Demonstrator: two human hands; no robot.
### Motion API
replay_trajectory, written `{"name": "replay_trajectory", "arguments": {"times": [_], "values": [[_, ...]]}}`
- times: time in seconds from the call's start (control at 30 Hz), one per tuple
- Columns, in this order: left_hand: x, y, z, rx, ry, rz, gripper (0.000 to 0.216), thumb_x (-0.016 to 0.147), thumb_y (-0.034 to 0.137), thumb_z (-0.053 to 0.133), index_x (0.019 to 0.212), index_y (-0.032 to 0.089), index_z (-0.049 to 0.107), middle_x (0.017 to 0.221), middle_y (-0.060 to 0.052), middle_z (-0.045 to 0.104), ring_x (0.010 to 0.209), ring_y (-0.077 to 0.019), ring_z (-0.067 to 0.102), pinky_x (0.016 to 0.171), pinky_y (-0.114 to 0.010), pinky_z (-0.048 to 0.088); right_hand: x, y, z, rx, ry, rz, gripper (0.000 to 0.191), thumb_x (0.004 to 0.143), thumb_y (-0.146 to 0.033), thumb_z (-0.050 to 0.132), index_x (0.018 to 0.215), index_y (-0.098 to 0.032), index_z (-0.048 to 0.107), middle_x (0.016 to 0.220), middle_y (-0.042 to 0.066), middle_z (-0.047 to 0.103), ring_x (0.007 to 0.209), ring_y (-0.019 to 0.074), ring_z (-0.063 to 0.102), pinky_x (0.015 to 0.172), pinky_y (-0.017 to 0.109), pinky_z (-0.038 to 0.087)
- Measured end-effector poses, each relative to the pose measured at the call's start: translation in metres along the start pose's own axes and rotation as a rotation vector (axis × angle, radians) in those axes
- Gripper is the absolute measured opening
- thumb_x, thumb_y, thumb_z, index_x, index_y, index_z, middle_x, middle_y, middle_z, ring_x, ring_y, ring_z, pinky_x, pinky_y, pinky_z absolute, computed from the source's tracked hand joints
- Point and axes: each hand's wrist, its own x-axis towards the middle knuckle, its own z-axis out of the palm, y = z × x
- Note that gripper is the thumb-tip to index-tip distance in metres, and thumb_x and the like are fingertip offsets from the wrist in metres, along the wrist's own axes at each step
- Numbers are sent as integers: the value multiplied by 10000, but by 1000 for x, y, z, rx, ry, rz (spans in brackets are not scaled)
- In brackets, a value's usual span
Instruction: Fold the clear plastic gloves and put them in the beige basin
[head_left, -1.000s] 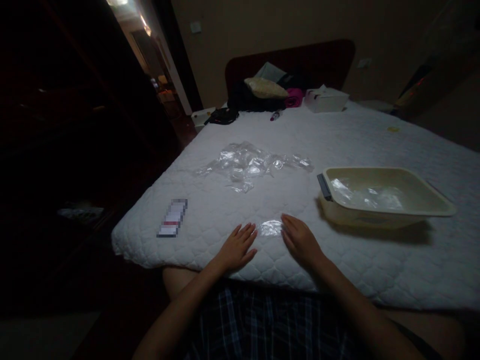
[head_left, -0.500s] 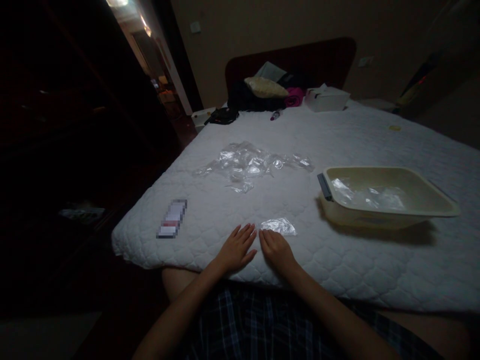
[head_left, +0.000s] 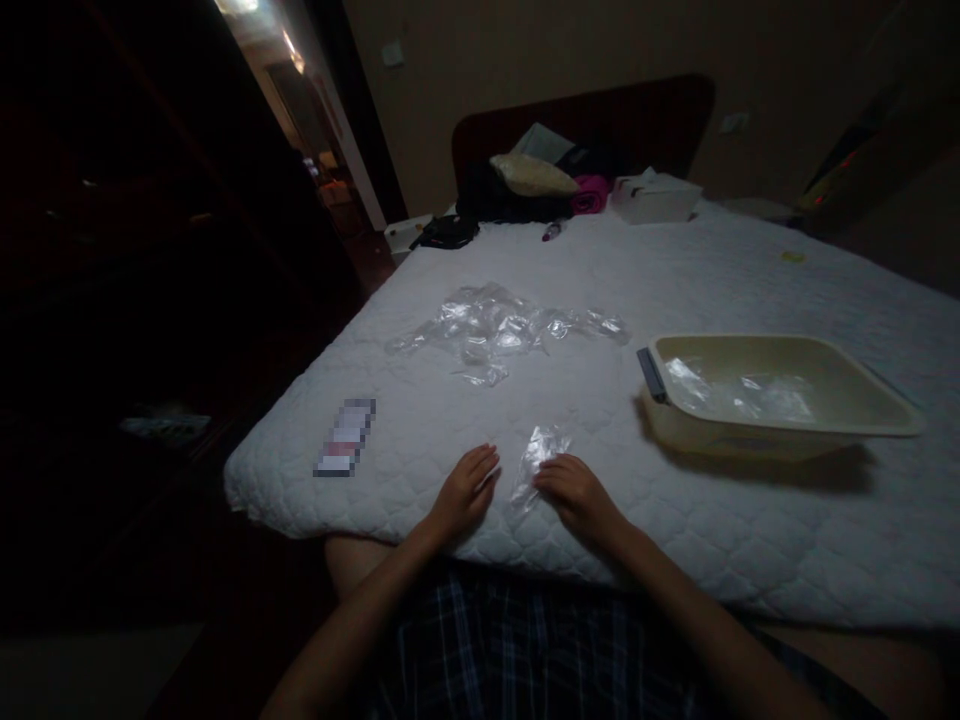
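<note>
A clear plastic bag (head_left: 536, 455), creased and shiny, stands out against the quilted white bed cover close to its front edge. The fingers of my right hand (head_left: 579, 497) are closed on the bag's right side. My left hand (head_left: 466, 492) is a short way to the left of the bag, apart from it, with its fingers stretched forward and nothing seen in them. Farther up the bed lies a loose spread of crumpled clear plastic bags (head_left: 499, 325). At the right stands a cream plastic bin (head_left: 787, 440) with a grey handle, holding more clear plastic.
A phone with a blurred screen (head_left: 345, 438) rests on the bed (head_left: 420, 430) at the left. Near the headboard (head_left: 667, 110) are a beige cushion (head_left: 532, 175), a rolled pink cloth (head_left: 590, 195), a white box (head_left: 656, 198) and a dark bag (head_left: 448, 232).
My right hand has moved slightly right and now grips the plastic bag, which has turned from lying crosswise to slanting toward me. My left hand has drawn back a little to the left.
</note>
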Motion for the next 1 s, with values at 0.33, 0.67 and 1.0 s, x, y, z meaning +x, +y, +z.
{"name": "replay_trajectory", "arguments": {"times": [0.33, 0.67, 1.0], "values": [[34, 11, 17, 60, -120, 351, 263, 837, 174, 470, 1092, 176, 533, 1141, -113, 581, 1140, -219, 476, 853, -389, 467, -17, 16, -14, 219, -69, 92, 302, 764, -68, 442, 950, -247, 598, 963, 16, 654, 1008, 168, 559, 975, 470, 324], [33, 19, 31, -107, -117, 164, 255, 841, 196, 455, 1076, 167, 550, 1022, -112, 634, 1026, -188, 557, 841, -362, 465, -23, 3, -24, 98, 8, 214, 234, 815, -203, 497, 1037, -208, 572, 977, 74, 632, 924, 193, 572, 819, 382, 466], [33, 27, 31, -202, -110, -44, 190, 818, 275, 501, 880, 168, 644, 1039, -102, 559, 990, -177, 515, 845, -332, 445, -22, 3, -14, 58, 37, 365, 151, 825, -256, 482, 915, -199, 589, 885, 65, 643, 841, 194, 578, 777, 361, 445]]}}
